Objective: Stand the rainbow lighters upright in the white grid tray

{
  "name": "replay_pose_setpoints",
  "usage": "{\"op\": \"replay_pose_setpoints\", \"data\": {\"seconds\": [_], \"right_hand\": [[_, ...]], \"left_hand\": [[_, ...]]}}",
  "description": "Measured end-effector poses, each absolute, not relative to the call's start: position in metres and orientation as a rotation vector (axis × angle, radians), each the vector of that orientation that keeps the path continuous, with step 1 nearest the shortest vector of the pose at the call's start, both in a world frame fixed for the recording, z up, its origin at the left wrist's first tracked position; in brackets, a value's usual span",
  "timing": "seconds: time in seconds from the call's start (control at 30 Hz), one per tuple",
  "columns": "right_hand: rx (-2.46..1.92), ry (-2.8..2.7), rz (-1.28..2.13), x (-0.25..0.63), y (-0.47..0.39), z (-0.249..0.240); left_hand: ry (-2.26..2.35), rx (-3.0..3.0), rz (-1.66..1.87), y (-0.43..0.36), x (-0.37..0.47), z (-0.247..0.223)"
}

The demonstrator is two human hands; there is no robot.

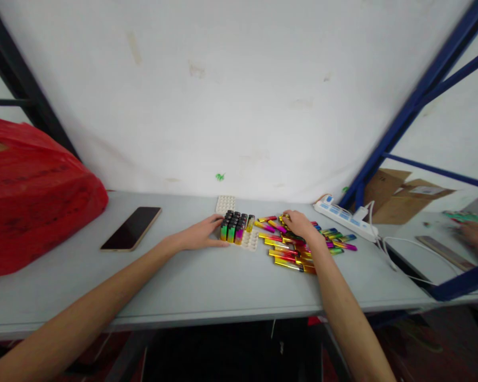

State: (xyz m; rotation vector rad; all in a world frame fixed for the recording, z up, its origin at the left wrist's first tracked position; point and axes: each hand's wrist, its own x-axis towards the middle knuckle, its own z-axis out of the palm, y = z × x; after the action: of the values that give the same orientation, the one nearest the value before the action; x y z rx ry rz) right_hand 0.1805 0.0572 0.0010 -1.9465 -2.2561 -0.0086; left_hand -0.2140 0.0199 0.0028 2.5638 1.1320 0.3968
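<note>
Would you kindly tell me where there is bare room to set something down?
The grey tabletop has bare room on the near side of the upright lighters, between the left forearm and right forearm, and beyond the left hand, between the smartphone and rear white tray. It is crowded around the right hand, where loose lighters spread toward the power strip.

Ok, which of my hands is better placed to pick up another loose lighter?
Probably your right hand: it's over the loose lighters, while your left hand is beside the upright lighters.
</note>
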Motion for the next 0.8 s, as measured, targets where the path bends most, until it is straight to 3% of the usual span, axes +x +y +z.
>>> {"op": "replay_pose_setpoints", "data": {"seconds": [0.57, 0.8], "right_hand": [[-1.664, -1.942, -0.126, 0.166, 0.051, 0.018], [-1.586, -1.869, -0.123, 0.162, 0.052, 0.012]], "left_hand": [[1.089, 2.525, 0.449, 0.02, -0.212, 0.001], [1.17, 2.489, 0.565, -0.001, -0.232, 0.079]]}}
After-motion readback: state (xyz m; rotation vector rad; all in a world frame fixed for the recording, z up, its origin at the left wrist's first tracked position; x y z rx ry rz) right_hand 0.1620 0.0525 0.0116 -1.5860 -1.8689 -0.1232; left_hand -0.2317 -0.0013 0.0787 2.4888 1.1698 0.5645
